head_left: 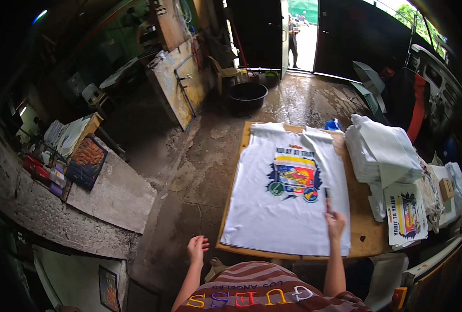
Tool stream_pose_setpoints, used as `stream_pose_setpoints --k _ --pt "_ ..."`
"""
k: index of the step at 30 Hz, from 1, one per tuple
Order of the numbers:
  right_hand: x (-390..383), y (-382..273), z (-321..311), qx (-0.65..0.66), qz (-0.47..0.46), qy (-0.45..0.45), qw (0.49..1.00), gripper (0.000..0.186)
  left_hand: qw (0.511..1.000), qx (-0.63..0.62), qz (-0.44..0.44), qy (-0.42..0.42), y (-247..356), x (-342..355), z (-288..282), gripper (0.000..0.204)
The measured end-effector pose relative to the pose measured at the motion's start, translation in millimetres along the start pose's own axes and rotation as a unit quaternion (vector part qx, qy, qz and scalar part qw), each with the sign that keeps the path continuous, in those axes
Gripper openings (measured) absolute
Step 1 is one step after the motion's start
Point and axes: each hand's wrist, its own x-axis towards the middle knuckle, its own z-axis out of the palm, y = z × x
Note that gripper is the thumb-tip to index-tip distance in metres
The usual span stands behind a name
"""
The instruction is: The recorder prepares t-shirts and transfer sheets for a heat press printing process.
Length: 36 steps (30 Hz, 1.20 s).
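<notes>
Pointing forward, slim tool (327, 200), right hand (336, 223), lengthwise over shirt (278, 223)

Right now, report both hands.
Left hand: loosely open, nothing visible in it.
Right hand: closed, holding a slim tool over the shirt.

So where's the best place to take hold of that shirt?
Probably the hem, pinched near its corners, coming from the near side: the shirt lies flat, with that hem along the near edge of the table.
</notes>
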Motion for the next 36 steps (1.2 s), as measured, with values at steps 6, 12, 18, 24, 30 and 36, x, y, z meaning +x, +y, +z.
stream_pose_setpoints --k 6,12,18,24,30,36 --pt "-139.0 -261.4 146.4 0.225 -0.169 -0.366 0.887 0.036 0.962 -0.115 0.051 -0.243 77.2 12.6 -16.9 0.042" --pt "-234.6 -375.7 198.0 0.287 -0.071 -0.598 0.745 0.037 0.915 -0.296 0.055 -0.27 107.6 36.2 -117.3 0.046" --pt "-259.7 -433.5 231.2 0.341 0.101 -0.736 0.577 0.029 0.954 -0.212 0.075 -0.2 138.9 58.1 -193.1 0.028" --pt "-239.6 -455.9 277.8 0.337 0.144 -0.721 0.588 0.029 0.97 -0.174 0.088 -0.146 145.3 119.1 -180.4 0.028" --pt "-203.0 -459.7 356.0 0.338 0.135 -0.756 0.544 0.03 0.977 -0.161 0.07 -0.121 159.9 185.6 -165.2 0.032" --pt "-130.0 -465.8 441.1 0.395 0.104 -0.668 0.622 0.024 0.965 -0.158 0.139 -0.154 169.8 313.9 -97.1 0.024"
